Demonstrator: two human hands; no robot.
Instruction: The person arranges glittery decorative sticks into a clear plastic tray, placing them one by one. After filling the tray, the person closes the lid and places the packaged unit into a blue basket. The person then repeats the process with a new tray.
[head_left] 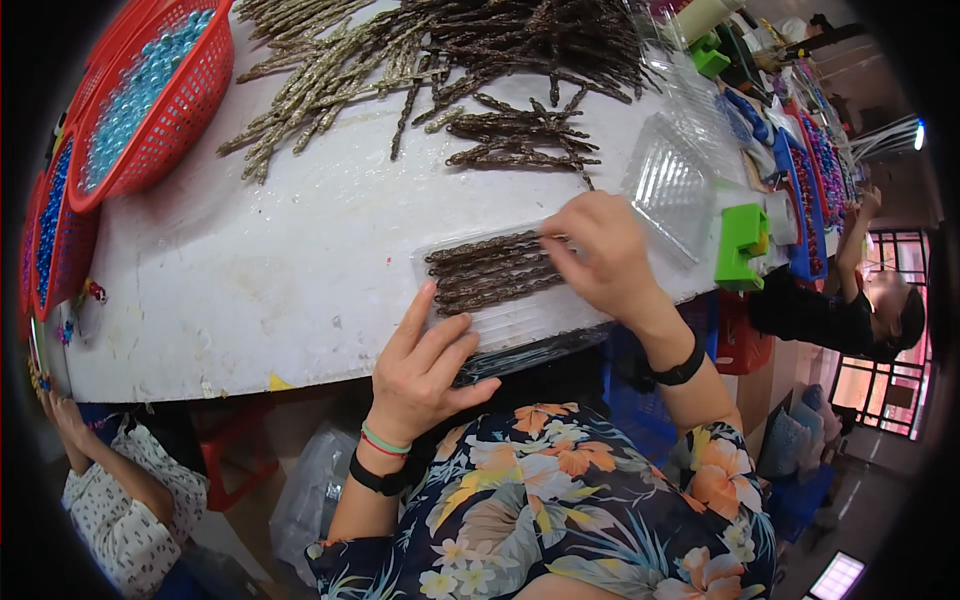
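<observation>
In front of me, a clear plastic tray (pixel 540 305) holds several dark brown twisted strands, apparently of beads (pixel 490 280), side by side. My left hand (pixel 420 365) has its fingers spread, the fingertips resting at the tray's near left edge by the strand ends. Thumb and fingers of my right hand (pixel 605 250) are pinched at the right end of the top strand (pixel 500 246), covering that end. Just beyond the tray lies a small group of loose brown strands (pixel 520 138).
Large piles of greenish-gold strands (pixel 320 95) and dark strands (pixel 540 45) cover the far table. Red baskets (pixel 170 150) of blue beads stand left. Right are clear plastic lids (pixel 670 185) and a green tape dispenser (pixel 740 247). Other people sit at left (pixel 130 500) and right (pixel 815 310).
</observation>
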